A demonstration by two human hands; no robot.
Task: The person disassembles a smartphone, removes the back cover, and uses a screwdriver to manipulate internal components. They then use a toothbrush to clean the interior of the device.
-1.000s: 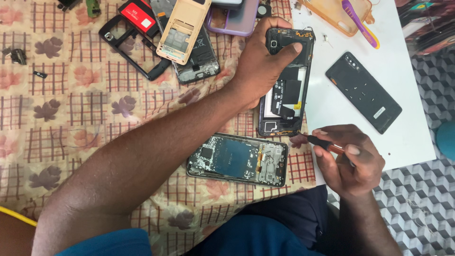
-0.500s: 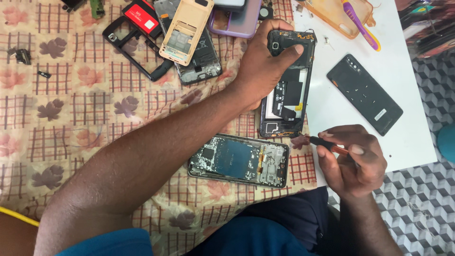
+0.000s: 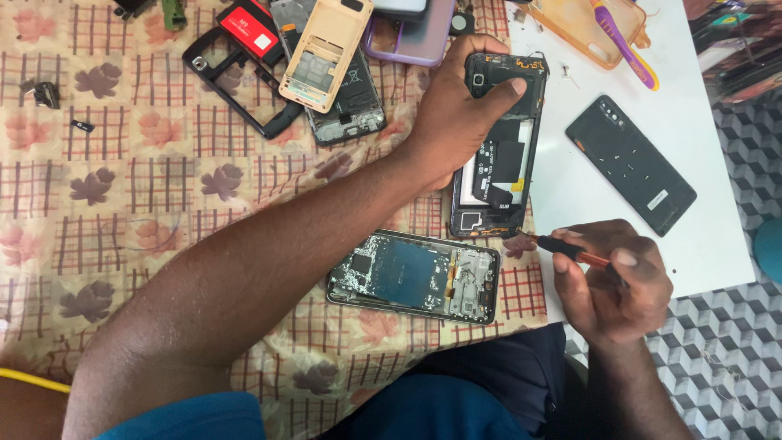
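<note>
My left hand [image 3: 452, 122] pins the opened phone frame [image 3: 498, 147] on the patterned cloth [image 3: 122, 212], its grip wrapped over the top end. My right hand [image 3: 615, 281] is closed around a small screwdriver [image 3: 570, 251] — tip at the frame's lower corner. The black back cover [image 3: 631, 163] already lies off on the white desk [image 3: 570, 187]; inner parts still sit in place. I can't make out any screw, and my fingers hide the handle.
</note>
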